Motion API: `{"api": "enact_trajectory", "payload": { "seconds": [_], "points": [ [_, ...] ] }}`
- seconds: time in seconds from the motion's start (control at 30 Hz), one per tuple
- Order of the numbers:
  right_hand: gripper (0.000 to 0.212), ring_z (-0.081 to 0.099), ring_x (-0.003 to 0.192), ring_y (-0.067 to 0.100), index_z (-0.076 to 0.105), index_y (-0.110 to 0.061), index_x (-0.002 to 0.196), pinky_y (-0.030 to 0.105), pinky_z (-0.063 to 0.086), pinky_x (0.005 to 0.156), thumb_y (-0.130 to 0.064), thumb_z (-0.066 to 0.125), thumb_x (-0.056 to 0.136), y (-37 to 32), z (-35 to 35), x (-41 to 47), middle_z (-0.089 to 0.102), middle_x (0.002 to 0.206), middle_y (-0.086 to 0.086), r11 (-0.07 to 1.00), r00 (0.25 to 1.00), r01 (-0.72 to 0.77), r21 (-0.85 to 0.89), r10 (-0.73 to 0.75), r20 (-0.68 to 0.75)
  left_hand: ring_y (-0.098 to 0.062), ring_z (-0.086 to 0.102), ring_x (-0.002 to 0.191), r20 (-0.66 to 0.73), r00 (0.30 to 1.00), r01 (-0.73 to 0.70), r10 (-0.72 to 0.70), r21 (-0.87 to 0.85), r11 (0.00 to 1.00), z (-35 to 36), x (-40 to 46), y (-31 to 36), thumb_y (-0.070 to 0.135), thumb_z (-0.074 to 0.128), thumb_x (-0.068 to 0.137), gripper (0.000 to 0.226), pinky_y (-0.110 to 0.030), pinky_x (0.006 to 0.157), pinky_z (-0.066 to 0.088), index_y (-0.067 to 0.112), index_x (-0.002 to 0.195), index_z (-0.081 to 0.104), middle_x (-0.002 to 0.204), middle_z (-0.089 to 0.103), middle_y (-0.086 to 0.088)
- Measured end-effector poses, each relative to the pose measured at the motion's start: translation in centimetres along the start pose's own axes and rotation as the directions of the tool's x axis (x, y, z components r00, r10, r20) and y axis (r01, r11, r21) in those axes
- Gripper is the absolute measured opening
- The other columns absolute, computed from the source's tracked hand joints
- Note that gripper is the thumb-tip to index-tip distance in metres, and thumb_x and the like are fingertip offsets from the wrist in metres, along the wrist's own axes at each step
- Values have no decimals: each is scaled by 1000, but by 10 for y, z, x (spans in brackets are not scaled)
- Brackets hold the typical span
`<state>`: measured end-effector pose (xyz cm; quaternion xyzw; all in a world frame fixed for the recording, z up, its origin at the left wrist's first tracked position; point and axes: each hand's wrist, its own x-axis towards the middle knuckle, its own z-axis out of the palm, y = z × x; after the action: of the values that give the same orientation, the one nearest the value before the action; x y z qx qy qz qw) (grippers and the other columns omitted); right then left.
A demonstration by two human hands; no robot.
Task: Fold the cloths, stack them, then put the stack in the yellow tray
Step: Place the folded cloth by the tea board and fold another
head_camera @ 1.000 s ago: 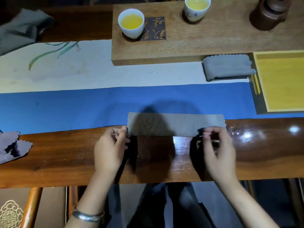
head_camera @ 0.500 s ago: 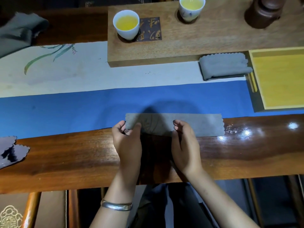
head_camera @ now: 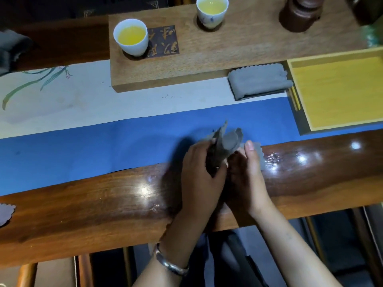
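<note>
Nearest the camera: both forearms reach over the wooden bench (head_camera: 103,214); silver bangle (head_camera: 170,264) on the left wrist. Left hand (head_camera: 201,172) grips the cloth (head_camera: 226,141), fingers curled round a raised, bunched fold that stands up off the bench, blurred in the frame. Right hand (head_camera: 246,172) lies just beside the left; its thumb presses down on the flat end of the same cloth, whose scalloped edge shows at the right. The other right fingers are hidden under the raised fold, so whether they curl round the cloth I cannot tell. Cloth sits where the glossy wood meets the blue runner (head_camera: 83,146), near the middle of the view. At the far left edge of the bench, part of another scalloped cloth (head_camera: 5,214) shows, cut off by the frame. Beyond the blue runner: a cream runner (head_camera: 62,100) with a painted plant. On it, a folded grey cloth (head_camera: 259,81) lies just beside the yellow tray (head_camera: 323,61), touching or nearly touching its left rim; tray interior holds no cloth. Farther back: a raised wooden board (head_camera: 228,48) carrying two white cups (head_camera: 130,37) (head_camera: 211,11) of yellow liquid and a brown teapot (head_camera: 300,13). Far left: a dark grey cloth (head_camera: 10,48), crumpled, partly out of frame.
</note>
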<state>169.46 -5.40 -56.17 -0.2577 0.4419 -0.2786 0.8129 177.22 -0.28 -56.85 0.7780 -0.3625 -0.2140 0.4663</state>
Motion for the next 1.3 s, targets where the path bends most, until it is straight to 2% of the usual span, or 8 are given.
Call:
{"api": "enact_trajectory", "payload": {
  "seconds": [0.1, 0.23, 0.43, 0.6, 0.73, 0.9, 1.1, 1.3],
  "points": [
    [47, 60, 106, 30, 73, -13, 102, 45, 42, 101, -52, 53, 85, -21, -9, -4, 69, 106, 16, 997, 997, 68, -29, -68, -30, -21, 54, 113, 87, 994, -78, 67, 122, 989, 16, -1, 2, 17, 70, 79, 39, -18, 99, 35, 13, 117, 61, 116, 62, -5],
    [19, 69, 72, 13, 70, -17, 80, 24, 52, 64, -33, 63, 87, -36, -34, 3, 72, 78, 6, 893, 965, 105, -438, -199, -173, -23, 54, 110, 174, 979, -142, 108, 197, 970, 30, -2, -2, 22, 68, 80, 38, -22, 97, 35, 15, 117, 62, 115, 61, -5],
    [10, 60, 74, 22, 63, -2, 79, 37, 48, 73, -11, 62, 84, -25, -71, 13, 67, 86, 27, 746, 932, 10, -666, -249, -264, -22, 59, 97, 271, 953, -198, 135, 221, 955, 35, -6, -10, 29, 65, 81, 20, -30, 88, 44, 14, 94, 68, 100, 64, -2],
    [15, 49, 55, 5, 54, -17, 67, 23, 36, 53, -24, 64, 77, -16, -80, 7, 56, 59, -6, 517, 880, -76, -852, -367, -301, -25, 57, 97, 71, 993, -110, 94, 263, 959, 25, -7, -19, 21, 60, 87, 12, -35, 88, 45, 10, 92, 64, 99, 61, -6],
    [22, 45, 76, 19, 48, -19, 84, 30, 31, 62, -31, 65, 78, -16, -77, 6, 52, 88, 1, 333, 835, -125, -935, -473, -280, -26, 55, 106, -46, 990, 137, -130, 204, 969, 22, -7, -23, 20, 69, 85, 36, -32, 90, 44, 4, 113, 53, 112, 57, -10],
    [35, 55, 85, 33, 46, -12, 97, 35, 39, 67, -36, 65, 80, -18, -73, 13, 57, 100, 12, 281, 855, -174, -944, -432, -286, -7, 63, 87, 22, 923, 385, -385, -2, 923, 20, 3, -25, 30, 71, 83, 20, -23, 74, 48, 32, 91, 53, 88, 63, 17],
    [34, 56, 93, 29, 48, -11, 98, 31, 35, 67, -36, 65, 83, -19, -79, 14, 60, 99, 11, 307, 887, -79, -948, -413, -208, -3, 70, 76, 369, 782, 619, -502, -367, 694, 23, 16, -23, 7, 68, 85, 19, -20, 59, 56, 22, 95, 62, 88, 71, 4],
    [31, 57, 70, 15, 54, -18, 82, 23, 43, 62, -46, 66, 81, -31, -84, 7, 58, 74, -6, 589, 908, -99, -802, -277, -315, -11, 71, 82, 437, 794, 607, -422, -536, 587, 19, 19, -21, 5, 70, 81, 23, -23, 60, 56, 18, 99, 66, 88, 75, 3]
  ]
}}
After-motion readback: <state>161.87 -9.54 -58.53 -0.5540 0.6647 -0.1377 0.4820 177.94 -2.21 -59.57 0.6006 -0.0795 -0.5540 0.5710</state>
